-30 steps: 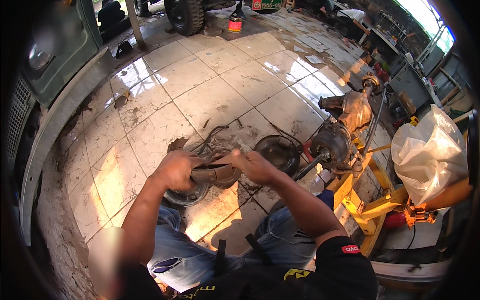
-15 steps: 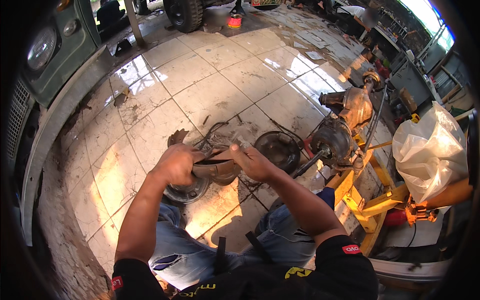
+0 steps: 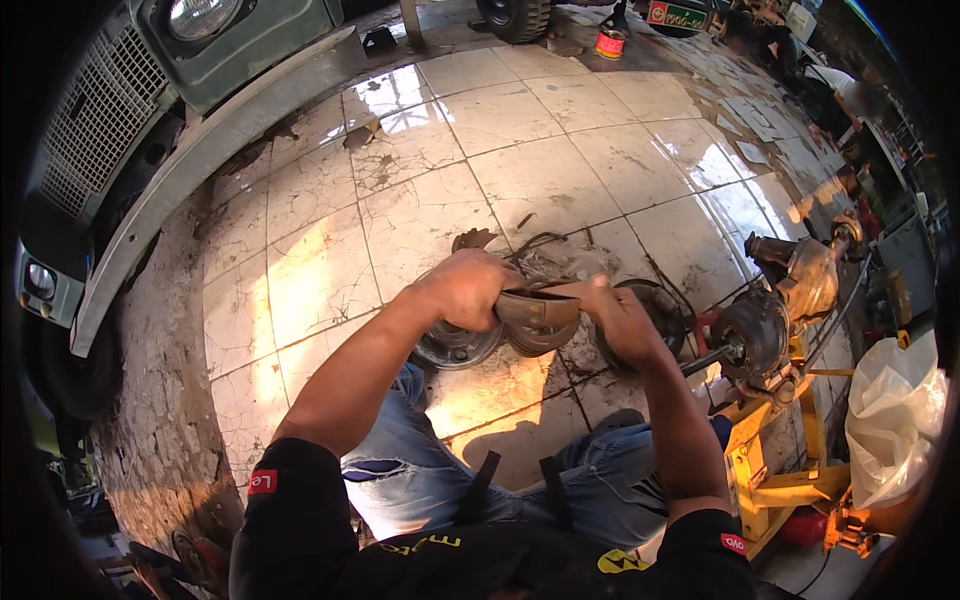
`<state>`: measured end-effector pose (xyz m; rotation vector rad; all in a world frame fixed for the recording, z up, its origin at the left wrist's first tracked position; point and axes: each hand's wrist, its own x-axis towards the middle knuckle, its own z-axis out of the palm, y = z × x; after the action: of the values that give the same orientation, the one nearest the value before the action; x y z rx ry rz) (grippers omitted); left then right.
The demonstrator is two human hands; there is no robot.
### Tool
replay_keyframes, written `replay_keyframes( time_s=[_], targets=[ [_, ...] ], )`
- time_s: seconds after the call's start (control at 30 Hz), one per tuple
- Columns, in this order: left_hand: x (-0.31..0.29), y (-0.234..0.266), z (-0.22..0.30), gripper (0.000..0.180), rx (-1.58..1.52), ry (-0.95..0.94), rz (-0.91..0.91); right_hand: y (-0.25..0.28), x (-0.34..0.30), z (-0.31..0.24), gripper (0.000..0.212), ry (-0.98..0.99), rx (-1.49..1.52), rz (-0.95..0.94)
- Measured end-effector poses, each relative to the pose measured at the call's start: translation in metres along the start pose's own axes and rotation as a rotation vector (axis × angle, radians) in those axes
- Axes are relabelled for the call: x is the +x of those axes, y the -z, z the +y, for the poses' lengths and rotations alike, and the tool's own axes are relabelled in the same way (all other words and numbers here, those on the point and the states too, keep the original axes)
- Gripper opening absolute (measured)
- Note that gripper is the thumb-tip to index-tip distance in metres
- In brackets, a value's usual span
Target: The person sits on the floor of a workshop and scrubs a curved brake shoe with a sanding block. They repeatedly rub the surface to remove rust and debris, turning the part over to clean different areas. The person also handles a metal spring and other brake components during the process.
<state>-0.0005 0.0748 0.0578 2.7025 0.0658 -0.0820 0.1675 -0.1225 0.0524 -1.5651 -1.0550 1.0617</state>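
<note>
Between my hands is a curved brown brake shoe (image 3: 538, 310), held above the floor. My left hand (image 3: 468, 288) is closed on its left end, and my right hand (image 3: 622, 318) grips the right end with the thumb on top. Just under it shows a ribbed, rounded brown part (image 3: 540, 342), whose kind I cannot make out. A round metal drum (image 3: 462, 347) lies on the tiles below my left hand. Partly behind my right hand rests a dark round dish-like part (image 3: 660, 308). Past my left hand lies a rusty toothed piece (image 3: 474, 239).
At the right, a rusty axle housing (image 3: 808, 285) rests on a yellow stand (image 3: 790, 490), near a clear plastic bag (image 3: 895, 425). A vehicle's grey bumper (image 3: 215, 150) curves along the left. A red tin (image 3: 609, 43) stands far off; a person (image 3: 835, 90) is at the far right.
My view has swung to the left, so the floor, axle and hands sit farther right in the picture. Both hands still hold the brake shoe, with little change in their grip.
</note>
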Motion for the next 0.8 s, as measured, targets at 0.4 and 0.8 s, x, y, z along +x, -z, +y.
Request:
replay_keyframes(
  time_s=[0.4,0.8],
  targets=[
    [-0.006,0.004,-0.003,0.042,0.049,0.008,-0.005,-0.003,0.003,0.003,0.056,0.071,-0.011,-0.039],
    [0.001,-0.004,-0.002,0.037,-0.073,-0.065,0.053,0.011,-0.005,0.001,0.055,0.129,0.085,-0.048]
  ],
)
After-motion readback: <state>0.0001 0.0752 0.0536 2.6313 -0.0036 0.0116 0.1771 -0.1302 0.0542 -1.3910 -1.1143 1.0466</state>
